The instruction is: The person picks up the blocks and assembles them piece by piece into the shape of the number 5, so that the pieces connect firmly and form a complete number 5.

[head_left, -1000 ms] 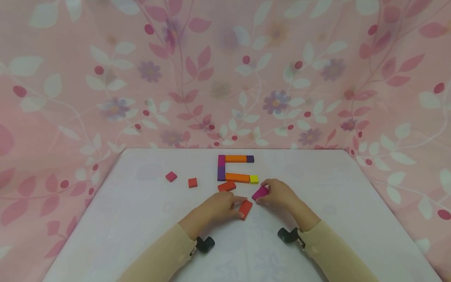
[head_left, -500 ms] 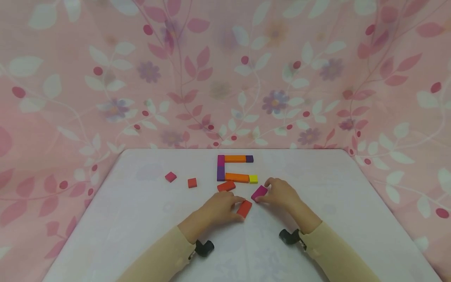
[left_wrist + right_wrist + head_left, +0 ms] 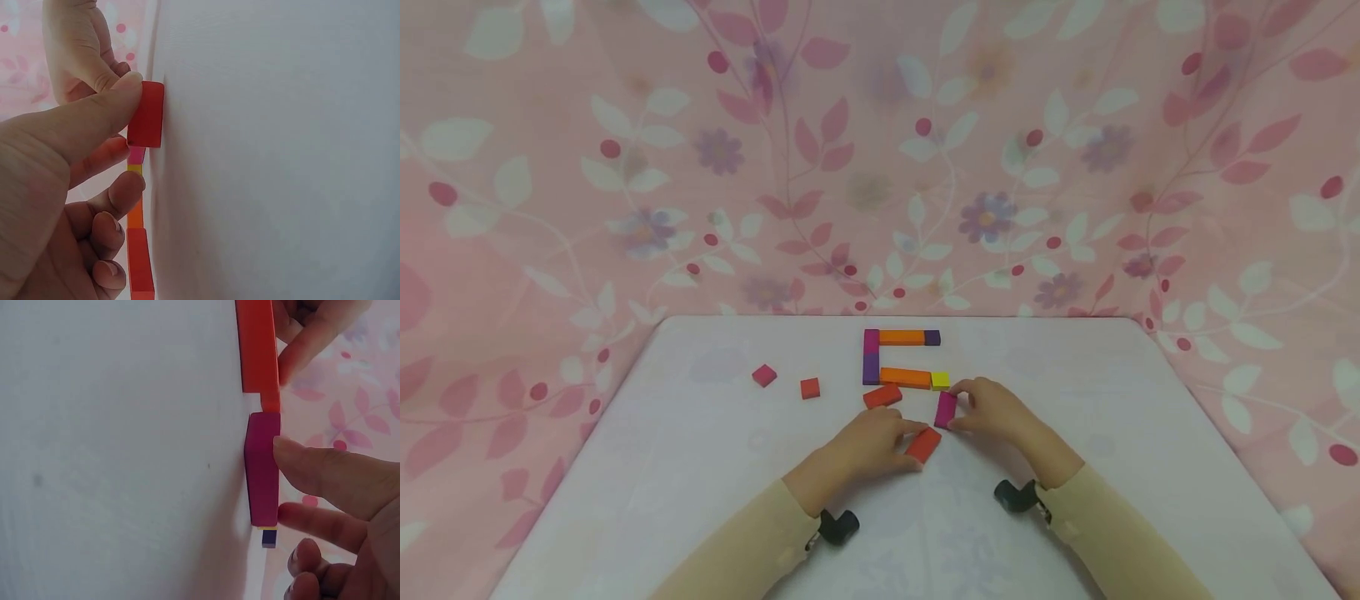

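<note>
My left hand (image 3: 861, 442) holds a red block (image 3: 925, 447) between thumb and index finger, its other fingers loosely bent. In the left wrist view the thumb lies on an end of this red block (image 3: 149, 115). Just to the right, my right hand (image 3: 996, 412) pinches a magenta block (image 3: 946, 410) with thumb and index finger at its right side. The right wrist view shows both fingertips against the magenta block (image 3: 264, 469). The magenta block stands lengthwise just below a yellow cube (image 3: 940, 381), which ends an orange bar (image 3: 905, 378).
A magenta piece (image 3: 871, 341) and a purple piece (image 3: 871, 370) form a column left of the orange bars. The upper orange bar (image 3: 901, 337) ends in a dark purple cube (image 3: 932, 337). Another red block (image 3: 882, 396), a pink cube (image 3: 764, 375) and a red cube (image 3: 810, 388) lie loose on the white table (image 3: 662, 467).
My right hand has turned the magenta block from a slant to nearly straight, its far end now close under the yellow cube. The red block at my left hand has turned slightly.
</note>
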Demonstrator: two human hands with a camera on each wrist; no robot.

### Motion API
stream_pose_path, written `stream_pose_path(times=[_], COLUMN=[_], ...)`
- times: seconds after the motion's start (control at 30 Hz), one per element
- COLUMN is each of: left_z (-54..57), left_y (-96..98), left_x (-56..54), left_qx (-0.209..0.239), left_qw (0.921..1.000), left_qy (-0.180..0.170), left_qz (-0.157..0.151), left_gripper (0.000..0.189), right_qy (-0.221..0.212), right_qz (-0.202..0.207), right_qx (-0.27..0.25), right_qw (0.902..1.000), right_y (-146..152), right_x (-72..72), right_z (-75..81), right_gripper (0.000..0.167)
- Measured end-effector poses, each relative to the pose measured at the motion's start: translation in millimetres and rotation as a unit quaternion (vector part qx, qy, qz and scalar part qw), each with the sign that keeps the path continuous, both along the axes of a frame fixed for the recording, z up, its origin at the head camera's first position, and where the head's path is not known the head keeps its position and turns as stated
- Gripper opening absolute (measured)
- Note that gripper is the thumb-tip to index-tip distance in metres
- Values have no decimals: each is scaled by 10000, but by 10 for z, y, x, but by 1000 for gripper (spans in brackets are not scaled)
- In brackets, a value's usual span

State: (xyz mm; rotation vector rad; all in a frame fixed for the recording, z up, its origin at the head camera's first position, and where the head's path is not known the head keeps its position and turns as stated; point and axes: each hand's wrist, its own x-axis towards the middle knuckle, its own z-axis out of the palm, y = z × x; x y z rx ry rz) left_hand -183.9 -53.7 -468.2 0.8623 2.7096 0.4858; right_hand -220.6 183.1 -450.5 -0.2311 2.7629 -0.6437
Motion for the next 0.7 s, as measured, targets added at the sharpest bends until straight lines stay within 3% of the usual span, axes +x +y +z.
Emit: stream_pose_path(times=[0.33, 0.7], left_z=[24, 6], left_y=[39, 71], left_x=[-13, -11], left_qx=[5, 89], left_qw=[9999, 9998], left_qy=[43, 16], left_qz=[-167, -152], left_gripper=[61, 62], right_qy=[-112, -66], right_qz=[393, 678], right_qx=[14, -52], right_qw=[9992, 9977], right_y=[83, 154], right_x=[-27, -50], right_z=[21, -3], right_gripper=[59, 55])
